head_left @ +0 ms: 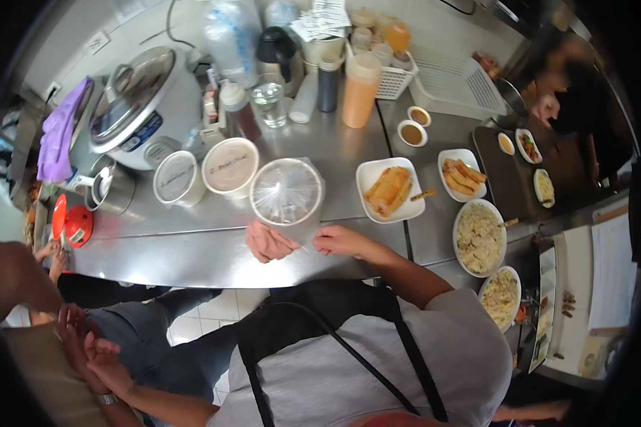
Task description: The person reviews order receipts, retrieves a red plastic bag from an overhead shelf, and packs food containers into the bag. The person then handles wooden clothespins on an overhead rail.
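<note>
My right hand (pixel 337 241) is at the counter's front edge with its fingers curled closed; whether anything is in them is hidden. Just left of it lies a crumpled pink cloth (pixel 269 242). Behind the cloth stands a round tub in a clear plastic bag (pixel 287 193). Two lidded tubs with writing on top, a brown one (pixel 231 167) and a greyish one (pixel 178 178), stand left of it. My left hand (pixel 108 364) is low at the left, off the counter, fingers apart and holding nothing visible, close beside another person's hand (pixel 73 331).
Fried rolls (pixel 388 191) fill a white dish on the right, near bowls of fried rice (pixel 479 238) and sauce cups (pixel 412 133). A rice cooker (pixel 139 107), sauce bottles (pixel 362 90) and a metal pot (pixel 112 186) line the back. A co-worker (pixel 577 92) stands far right.
</note>
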{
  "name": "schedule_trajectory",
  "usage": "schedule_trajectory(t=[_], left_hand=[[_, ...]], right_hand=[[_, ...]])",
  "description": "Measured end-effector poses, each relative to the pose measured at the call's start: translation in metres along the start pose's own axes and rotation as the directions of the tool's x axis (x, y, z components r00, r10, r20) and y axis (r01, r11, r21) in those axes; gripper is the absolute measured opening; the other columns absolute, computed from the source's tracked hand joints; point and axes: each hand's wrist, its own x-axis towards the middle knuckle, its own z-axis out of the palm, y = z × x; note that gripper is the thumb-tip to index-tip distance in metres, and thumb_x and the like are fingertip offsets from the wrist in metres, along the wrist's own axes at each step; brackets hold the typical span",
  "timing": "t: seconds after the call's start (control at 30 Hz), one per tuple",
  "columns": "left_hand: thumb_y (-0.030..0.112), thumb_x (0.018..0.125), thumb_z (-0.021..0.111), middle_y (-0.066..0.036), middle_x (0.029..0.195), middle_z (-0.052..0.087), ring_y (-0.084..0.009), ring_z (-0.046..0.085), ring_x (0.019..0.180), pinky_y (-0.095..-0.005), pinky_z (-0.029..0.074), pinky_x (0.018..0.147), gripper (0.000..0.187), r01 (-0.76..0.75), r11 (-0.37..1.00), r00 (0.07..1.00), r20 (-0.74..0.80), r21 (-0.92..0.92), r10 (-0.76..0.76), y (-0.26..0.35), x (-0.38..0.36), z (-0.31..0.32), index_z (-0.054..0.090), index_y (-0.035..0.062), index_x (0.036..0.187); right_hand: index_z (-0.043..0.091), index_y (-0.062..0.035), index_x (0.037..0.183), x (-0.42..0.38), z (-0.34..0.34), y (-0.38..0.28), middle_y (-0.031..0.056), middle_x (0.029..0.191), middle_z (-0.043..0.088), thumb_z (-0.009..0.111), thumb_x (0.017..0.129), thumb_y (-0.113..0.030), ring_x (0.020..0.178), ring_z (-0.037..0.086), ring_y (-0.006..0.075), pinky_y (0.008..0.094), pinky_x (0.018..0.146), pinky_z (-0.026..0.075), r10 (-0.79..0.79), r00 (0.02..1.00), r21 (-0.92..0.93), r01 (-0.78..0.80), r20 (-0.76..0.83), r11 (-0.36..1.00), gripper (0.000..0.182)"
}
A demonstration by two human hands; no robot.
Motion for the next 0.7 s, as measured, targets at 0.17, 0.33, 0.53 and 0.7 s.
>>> schedule_trajectory(t=[0.17, 0.33, 0.53, 0.7], left_hand=[[0.042, 0.083, 0.037, -0.013, 0.114, 0.046, -0.0234, 0.050, 0.094, -0.0284, 0.047, 0.064, 0.051, 0.070, 0.993, 0.998, 0.002, 0.098, -0.070, 0.019, 0.000, 0.002, 0.040, 0.0047, 0.118], [0.032, 0.084, 0.041, -0.010, 0.096, 0.055, -0.0219, 0.054, 0.078, -0.0295, 0.045, 0.060, 0.039, 0.410, 0.911, 0.870, -0.283, -0.044, -0.405, 0.029, 0.043, -0.011, 0.045, 0.0023, 0.110], [0.037, 0.085, 0.041, 0.001, 0.050, 0.031, -0.0086, 0.028, 0.041, -0.0213, 0.026, 0.038, 0.037, 0.128, 0.978, 0.839, -0.507, -0.164, -0.195, -0.147, 0.020, 0.079, 0.034, 0.0118, 0.059], [0.013, 0.078, 0.043, 0.001, 0.057, 0.037, -0.0047, 0.032, 0.045, -0.0179, 0.024, 0.038, 0.022, 0.196, 0.980, 0.957, -0.222, 0.026, -0.185, -0.175, 0.049, 0.201, 0.044, 0.0049, 0.098]], right_hand=[[0.055, -0.0022, 0.085, -0.025, -0.028, -0.017, 0.0011, 0.073, 0.055, 0.052, 0.079, -0.023, 0.063, 0.050, 0.0085, 0.0220, 0.057, 0.042, -0.156, 0.988, -0.095, 0.156, 0.008, 0.983, 0.022], [0.054, -0.0023, 0.084, -0.055, -0.079, -0.046, -0.0015, 0.072, 0.054, 0.052, 0.080, -0.021, 0.063, 0.048, 0.0058, 0.0230, 0.054, 0.040, -0.262, 0.942, -0.046, 0.258, -0.208, 0.965, 0.019], [0.054, -0.0036, 0.064, -0.103, -0.079, -0.035, 0.0006, 0.055, 0.050, 0.053, 0.079, -0.028, 0.049, 0.045, 0.0052, 0.0232, 0.045, 0.037, -0.268, 0.924, -0.285, 0.189, -0.271, 0.940, 0.028], [0.054, -0.0029, 0.070, -0.133, -0.055, -0.014, 0.0015, 0.057, 0.051, 0.052, 0.078, -0.025, 0.048, 0.047, 0.0071, 0.0233, 0.042, 0.038, -0.058, 0.952, -0.123, 0.022, -0.301, 0.992, 0.023]])
